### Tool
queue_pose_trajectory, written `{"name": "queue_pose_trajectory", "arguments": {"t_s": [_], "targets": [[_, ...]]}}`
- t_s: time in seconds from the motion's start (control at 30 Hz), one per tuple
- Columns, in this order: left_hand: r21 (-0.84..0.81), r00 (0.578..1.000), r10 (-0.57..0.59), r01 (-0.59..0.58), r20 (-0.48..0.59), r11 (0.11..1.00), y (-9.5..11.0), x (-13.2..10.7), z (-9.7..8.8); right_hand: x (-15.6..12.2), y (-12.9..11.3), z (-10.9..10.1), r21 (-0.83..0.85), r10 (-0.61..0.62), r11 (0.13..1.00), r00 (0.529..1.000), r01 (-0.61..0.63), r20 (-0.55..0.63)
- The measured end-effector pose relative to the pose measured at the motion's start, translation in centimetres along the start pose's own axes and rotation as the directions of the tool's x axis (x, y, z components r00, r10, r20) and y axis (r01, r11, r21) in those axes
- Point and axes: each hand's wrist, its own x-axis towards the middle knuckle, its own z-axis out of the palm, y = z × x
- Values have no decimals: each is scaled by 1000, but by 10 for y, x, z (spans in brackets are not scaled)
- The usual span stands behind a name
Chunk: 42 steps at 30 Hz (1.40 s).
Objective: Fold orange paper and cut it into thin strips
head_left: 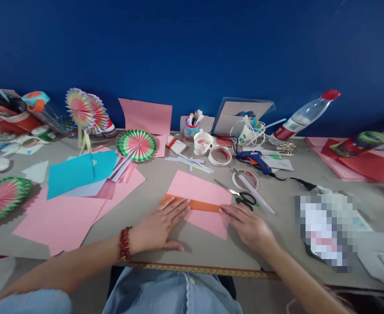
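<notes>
A pink paper sheet [198, 189] lies in front of me on the grey table [152, 183], with a narrow orange strip [205, 205] across it. My left hand [161, 226] lies flat with fingers stretched out, pressing the left end of the strip. It wears a red bead bracelet [124, 243]. My right hand [249, 226] rests on the sheet's right edge, fingertips touching the right end of the strip, fingers extended.
Scissors [239, 195], a white stick [255, 192], tape rolls [219, 155] and a blue glue gun [255, 160] lie beyond the sheet. Pink and blue papers [70, 174] and pleated paper fans [137, 145] sit left. A bottle [304, 115] and red sheets [368, 168] are at right.
</notes>
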Motion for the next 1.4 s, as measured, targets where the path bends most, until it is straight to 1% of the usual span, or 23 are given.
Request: {"name": "queue_pose_trajectory", "arguments": {"t_s": [0.1, 0.17, 0.27, 0.33, 0.4, 0.47, 0.57, 0.63, 0.73, 0.8, 0.83, 0.87, 0.93, 0.97, 1.0, 1.03, 1.1, 1.13, 1.17, 1.23, 1.3, 1.37, 1.4], "targets": [[48, 998, -69, 69, -6, 996, -7, -26, -7, -6, -2, 2, -4, 25, 1000, 999, -25, -32], [72, 995, -101, 102, -17, 992, -9, -36, -10, -5, -3, 1, 2, 38, 999, 998, -38, -52], [92, 994, -108, 110, -24, 990, -9, -40, -9, 5, -3, -9, 46, 124, 992, 989, -121, -79], [100, 994, -102, 104, -30, 989, -9, -40, -6, 20, -5, -18, 70, 224, 974, 968, -217, -117], [107, 994, -100, 104, -36, 989, -10, -39, -4, 37, -9, -23, 96, 272, 961, 950, -260, -154], [108, 994, -100, 104, -39, 989, -10, -38, -4, 54, -16, -23, 158, 228, 965, 966, -208, -125], [104, 994, -101, 105, -42, 989, -10, -38, -7, 71, -25, -13, 199, 218, 954, 975, -222, 43], [100, 994, -105, 109, -40, 989, -11, -39, -9, 75, -28, -5, 228, 199, 949, 974, -218, 105], [64, 989, -134, 138, -65, 988, -13, -40, -10, 73, -28, 3, 264, 188, 940, 973, -217, 131], [1, 971, -204, 206, -128, 979, -14, -41, -12, 73, -26, 3, 296, 206, 924, 967, -242, 148], [-48, 951, -255, 251, -177, 967, -15, -42, -13, 73, -25, 2, 314, 216, 914, 963, -256, 159], [-114, 919, -315, 296, -237, 948, -15, -43, -14, 74, -25, 1, 336, 221, 903, 960, -268, 171], [-297, 835, -439, 349, -333, 889, -14, -42, -17, 78, -25, -3, 395, 229, 873, 955, -287, 188], [-408, 801, -494, 349, -337, 844, -12, -41, -19, 80, -26, -5, 436, 247, 846, 950, -307, 189], [-523, 788, -540, 339, -297, 782, -10, -39, -20, 82, -28, -7, 484, 280, 807, 941, -337, 189], [-630, 789, -571, 328, -228, 704, -7, -36, -21, 84, -30, -8, 535, 326, 756, 926, -376, 190], [-796, 821, -570, 318, -40, 515, 0, -26, -23, 88, -38, -10, 638, 436, 623, 878, -452, 196], [-847, 821, -571, 306, 3, 436, 3, -20, -23, 89, -44, -10, 686, 482, 553, 853, -473, 200], [-879, 823, -567, 268, -4, 394, 7, -13, -24, 90, -50, -9, 729, 514, 489, 833, -480, 204], [-918, 836, -546, 166, -64, 361, 13, 1, -24, 93, -62, -6, 788, 537, 394, 814, -474, 221], [-923, 837, -540, 137, -87, 361, 17, 12, -26, 94, -73, -3, 796, 509, 359, 817, -487, 270], [-891, 822, -556, 152, -126, 428, 18, 20, -29, 95, -79, -1, 773, 459, 411, 843, -482, 281], [-858, 814, -558, 164, -162, 487, 17, 22, -32, 95, -80, -2, 751, 440, 471, 861, -463, 255]]}}
